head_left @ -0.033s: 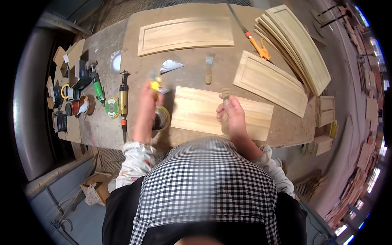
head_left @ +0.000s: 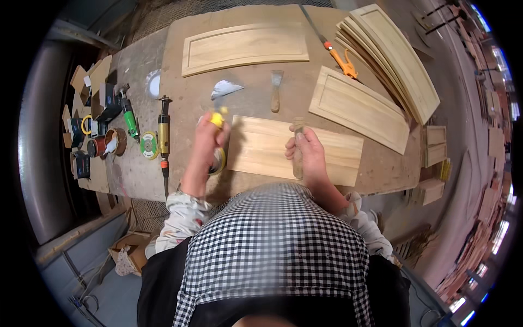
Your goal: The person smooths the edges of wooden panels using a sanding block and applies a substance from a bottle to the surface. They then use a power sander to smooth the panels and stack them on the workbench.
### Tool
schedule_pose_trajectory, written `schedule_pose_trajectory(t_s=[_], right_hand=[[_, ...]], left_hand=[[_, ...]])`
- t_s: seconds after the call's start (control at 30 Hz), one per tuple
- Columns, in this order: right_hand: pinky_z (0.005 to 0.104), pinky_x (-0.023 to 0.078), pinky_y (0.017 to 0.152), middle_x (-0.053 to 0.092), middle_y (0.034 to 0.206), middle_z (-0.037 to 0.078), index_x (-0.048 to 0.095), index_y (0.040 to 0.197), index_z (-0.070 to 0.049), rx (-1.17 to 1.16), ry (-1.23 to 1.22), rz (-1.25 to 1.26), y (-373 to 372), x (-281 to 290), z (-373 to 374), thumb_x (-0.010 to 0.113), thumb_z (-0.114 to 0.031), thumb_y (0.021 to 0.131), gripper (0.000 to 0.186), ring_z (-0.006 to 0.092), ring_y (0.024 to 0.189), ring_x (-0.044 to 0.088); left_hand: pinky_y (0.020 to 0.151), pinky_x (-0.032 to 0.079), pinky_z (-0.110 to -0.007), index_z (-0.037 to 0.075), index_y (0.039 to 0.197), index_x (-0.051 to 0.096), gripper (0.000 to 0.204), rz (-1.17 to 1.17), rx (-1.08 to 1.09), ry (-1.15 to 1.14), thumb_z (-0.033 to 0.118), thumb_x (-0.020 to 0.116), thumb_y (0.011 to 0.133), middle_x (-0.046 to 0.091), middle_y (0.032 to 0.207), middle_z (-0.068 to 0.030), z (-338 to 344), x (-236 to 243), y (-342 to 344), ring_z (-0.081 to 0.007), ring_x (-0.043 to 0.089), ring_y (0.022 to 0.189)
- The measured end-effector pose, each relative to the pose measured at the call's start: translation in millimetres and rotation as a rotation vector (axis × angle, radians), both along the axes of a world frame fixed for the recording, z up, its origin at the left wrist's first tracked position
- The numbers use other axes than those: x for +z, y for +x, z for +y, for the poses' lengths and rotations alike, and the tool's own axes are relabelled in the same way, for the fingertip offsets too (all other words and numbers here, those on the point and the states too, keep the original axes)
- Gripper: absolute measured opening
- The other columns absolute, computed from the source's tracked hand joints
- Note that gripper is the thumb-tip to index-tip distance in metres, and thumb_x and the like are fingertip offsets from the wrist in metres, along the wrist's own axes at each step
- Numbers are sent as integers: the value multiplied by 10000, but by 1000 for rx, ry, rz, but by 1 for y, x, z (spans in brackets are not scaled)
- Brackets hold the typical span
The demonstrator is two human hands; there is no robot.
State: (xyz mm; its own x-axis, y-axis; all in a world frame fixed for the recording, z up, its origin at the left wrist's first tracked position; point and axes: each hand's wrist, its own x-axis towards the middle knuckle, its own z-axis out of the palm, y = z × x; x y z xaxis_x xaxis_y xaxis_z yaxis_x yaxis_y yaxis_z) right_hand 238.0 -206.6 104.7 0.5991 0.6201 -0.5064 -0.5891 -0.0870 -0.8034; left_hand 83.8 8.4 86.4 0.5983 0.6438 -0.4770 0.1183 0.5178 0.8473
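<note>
My left hand (head_left: 207, 136) is closed round a small yellow thing with a greyish end (head_left: 217, 120), smeared by motion; its exact kind does not show. It is raised beside the left end of a pale wooden panel (head_left: 261, 147) on the table. In my right hand (head_left: 309, 147), the fingers wrap the wooden handle of what looks like a putty knife (head_left: 298, 163), held upright over that panel. Partly hidden by my left wrist is a round, yellow-rimmed dark thing (head_left: 219, 162). Beyond the panel lie another putty knife (head_left: 275, 91) and a crumpled silvery sheet (head_left: 226, 89).
One framed panel (head_left: 245, 49) lies at the back, another (head_left: 359, 109) at the right beside a fanned stack (head_left: 400, 60). An orange air blow gun (head_left: 343, 62) rests between them. Leftward are a gold air tool (head_left: 164, 128), a green grinder (head_left: 129, 115), cans and boxes (head_left: 98, 92).
My left hand has moved slightly to the right with the yellow thing. The right hand keeps its hold on the putty knife, and the whole view has shifted a little.
</note>
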Motion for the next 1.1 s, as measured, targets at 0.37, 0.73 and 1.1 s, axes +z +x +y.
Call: schedule_pose_trajectory(t_s=[0.37, 0.73, 1.1], right_hand=[[233, 482, 661, 638, 933, 22, 618, 1189, -35, 24, -38, -136, -13, -3, -45, 466, -96, 993, 255, 71, 740, 567], [255, 460, 629, 601, 734, 36, 654, 943, 4, -100, -159, -225, -49, 4, -153, 608, -155, 939, 166, 85, 685, 557], [288, 462, 582, 629, 697, 75, 651, 824, 10, -530, -343, -504, -42, -10, -336, 651, -104, 884, 129, 138, 624, 596]], left_hand=[[503, 307, -173, 90, 1014, 635, 116, 61, -570, 111, 185, 586, 971, 540, 758, 60, -117, 24, 52, -16, 424, 598], [462, 252, -183, 119, 899, 635, 101, 155, -1054, -170, 187, 570, 936, 514, 681, 64, -174, 11, 69, -12, 369, 520], [515, 290, -199, 52, 912, 679, 136, 204, -1242, -183, 144, 583, 946, 561, 710, 59, -366, 26, 130, -21, 412, 587]])
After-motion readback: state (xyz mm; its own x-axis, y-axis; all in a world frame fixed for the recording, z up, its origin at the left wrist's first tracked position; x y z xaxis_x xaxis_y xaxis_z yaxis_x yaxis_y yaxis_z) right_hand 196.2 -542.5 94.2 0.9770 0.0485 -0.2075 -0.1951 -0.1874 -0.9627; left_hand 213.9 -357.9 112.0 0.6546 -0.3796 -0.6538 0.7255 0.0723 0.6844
